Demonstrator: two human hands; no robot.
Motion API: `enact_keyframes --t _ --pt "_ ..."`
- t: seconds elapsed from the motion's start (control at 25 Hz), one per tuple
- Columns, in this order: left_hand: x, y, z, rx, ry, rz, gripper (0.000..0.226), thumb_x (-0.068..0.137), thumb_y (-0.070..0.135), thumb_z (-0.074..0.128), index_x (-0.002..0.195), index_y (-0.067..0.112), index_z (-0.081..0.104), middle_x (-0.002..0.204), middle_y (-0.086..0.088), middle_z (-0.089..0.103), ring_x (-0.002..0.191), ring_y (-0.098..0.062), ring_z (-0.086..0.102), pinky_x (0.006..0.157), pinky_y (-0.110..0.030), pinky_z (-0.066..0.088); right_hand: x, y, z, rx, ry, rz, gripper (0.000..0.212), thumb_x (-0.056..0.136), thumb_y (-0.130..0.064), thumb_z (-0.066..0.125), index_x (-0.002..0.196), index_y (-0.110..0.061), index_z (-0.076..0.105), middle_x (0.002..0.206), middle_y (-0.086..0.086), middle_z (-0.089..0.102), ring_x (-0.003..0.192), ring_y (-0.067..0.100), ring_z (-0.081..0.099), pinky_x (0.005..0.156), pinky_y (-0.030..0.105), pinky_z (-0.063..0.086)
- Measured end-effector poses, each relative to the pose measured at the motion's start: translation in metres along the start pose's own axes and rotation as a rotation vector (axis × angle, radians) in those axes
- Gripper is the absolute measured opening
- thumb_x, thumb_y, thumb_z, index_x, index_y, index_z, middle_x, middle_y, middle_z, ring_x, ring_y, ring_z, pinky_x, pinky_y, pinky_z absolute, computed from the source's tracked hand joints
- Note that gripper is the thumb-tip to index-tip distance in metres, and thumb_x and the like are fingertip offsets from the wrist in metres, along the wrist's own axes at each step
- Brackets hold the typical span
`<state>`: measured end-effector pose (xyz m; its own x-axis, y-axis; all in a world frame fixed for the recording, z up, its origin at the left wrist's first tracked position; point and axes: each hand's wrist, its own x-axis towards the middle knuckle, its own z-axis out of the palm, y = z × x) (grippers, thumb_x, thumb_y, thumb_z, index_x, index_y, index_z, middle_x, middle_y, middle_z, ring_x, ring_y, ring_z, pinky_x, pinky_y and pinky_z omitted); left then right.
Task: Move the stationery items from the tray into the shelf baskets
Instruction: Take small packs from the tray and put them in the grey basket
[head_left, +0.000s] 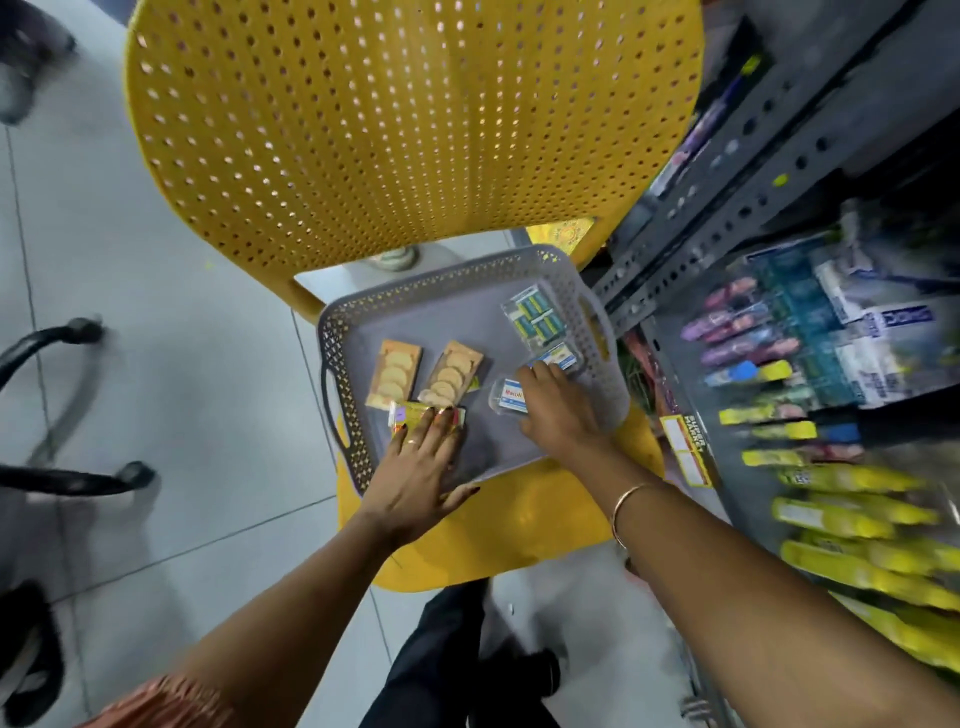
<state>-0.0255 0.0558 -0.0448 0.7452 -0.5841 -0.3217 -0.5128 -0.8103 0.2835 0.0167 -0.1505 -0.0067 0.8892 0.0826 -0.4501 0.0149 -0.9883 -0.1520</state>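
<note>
1. Tray (467, 283) – grey with perforated walls – is sitting on the seat of a yellow chair (405, 135).
2. Left hand (421, 467) is lying flat over the tray's near-left corner. Its fingers are straight and slightly spread, and the tips are pressing on a yellow packet (410, 414) without curling round it.
3. Right hand (558, 410) is reaching into the tray's near-right part with its fingers bent downward. The tips are touching a small clear labelled box (563, 358).
4. A second clear box (505, 399), with a blue-and-white label, is lying in the tray against the thumb side of that hand. I cannot tell whether the hand is actually gripping either box.
5. Two tan cards are lying side by side in the tray's middle, just beyond the yellow packet: left card (394, 374) and right card (451, 379). Both are carrying round pale pieces.
6. Clear pack of teal pieces (535, 314) is lying near the tray's far-right corner, apart from both hands.
7. Shelf (769, 218) is standing to the right of the tray, holding blurred pens and packets.
</note>
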Motion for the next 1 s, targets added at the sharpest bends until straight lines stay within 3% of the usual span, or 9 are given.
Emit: enact_keyframes --t 0.08,0.28,0.4,0.56,0.68,0.84,1.0 --pt "0.002 0.005 -0.017 -0.033 0.016 0.021 0.084 0.088 0.070 0.009 0.144 0.008 0.017 0.151 -0.014 0.019 0.138 -0.032 0.016 0.107 -0.053 0.021 -0.012 0.010 -0.025 0.024 0.044 0.024 0.052 0.082 -0.013 0.063 0.128 -0.009 0.040 0.132 0.013 0.046 0.125 0.031 0.040 0.091 0.043 0.046" --pt "0.031 0.033 -0.101 0.013 0.121 0.195 0.079 0.084 0.064 0.033 0.136 0.004 0.044 0.148 -0.015 0.026 0.135 -0.034 0.027 0.102 -0.055 0.033 -0.066 0.032 -0.136 0.102 0.201 0.044 0.057 0.083 -0.019 0.064 0.133 -0.009 0.039 0.132 0.013 0.045 0.126 0.030 0.039 0.091 0.044 0.045" --pt "0.053 0.065 -0.167 0.054 0.190 0.296 0.078 0.082 0.064 0.033 0.131 0.006 0.051 0.149 -0.013 0.023 0.134 -0.035 0.028 0.101 -0.056 0.033 -0.111 0.044 -0.210 0.136 0.333 0.074 0.055 0.081 -0.022 0.064 0.131 -0.011 0.042 0.127 0.012 0.048 0.123 0.030 0.042 0.089 0.043 0.044" --pt "0.073 0.127 -0.258 0.125 0.392 0.487 0.071 0.082 0.059 0.037 0.122 0.004 0.057 0.142 -0.019 0.039 0.130 -0.036 0.036 0.095 -0.054 0.039 -0.187 0.066 -0.300 0.136 0.496 0.157 0.054 0.075 -0.019 0.064 0.126 -0.013 0.048 0.120 0.011 0.052 0.118 0.028 0.045 0.089 0.042 0.047" --pt "0.070 0.197 -0.312 0.060 0.524 0.623 0.071 0.091 0.060 0.025 0.123 0.004 0.055 0.142 -0.018 0.040 0.132 -0.032 0.030 0.100 -0.047 0.035 -0.263 0.085 -0.348 0.133 0.600 0.245 0.056 0.074 -0.021 0.066 0.126 -0.018 0.047 0.120 0.007 0.051 0.117 0.024 0.044 0.087 0.042 0.048" --pt "0.049 0.295 -0.334 -0.061 0.627 0.832 0.062 0.092 0.051 0.029 0.120 0.001 0.053 0.138 -0.022 0.043 0.129 -0.035 0.031 0.100 -0.044 0.028 -0.364 0.117 -0.369 0.132 0.760 0.411 0.055 0.074 -0.024 0.067 0.126 -0.015 0.049 0.125 0.009 0.052 0.119 0.027 0.045 0.093 0.043 0.046" --pt "0.007 0.418 -0.318 -0.172 0.620 1.072 0.051 0.085 0.038 0.040 0.115 0.001 0.054 0.137 -0.023 0.043 0.126 -0.039 0.036 0.093 -0.045 0.030 -0.494 0.164 -0.335 0.138 0.848 0.690 0.056 0.072 -0.031 0.067 0.121 -0.008 0.053 0.122 0.017 0.056 0.116 0.032 0.049 0.095 0.039 0.045"
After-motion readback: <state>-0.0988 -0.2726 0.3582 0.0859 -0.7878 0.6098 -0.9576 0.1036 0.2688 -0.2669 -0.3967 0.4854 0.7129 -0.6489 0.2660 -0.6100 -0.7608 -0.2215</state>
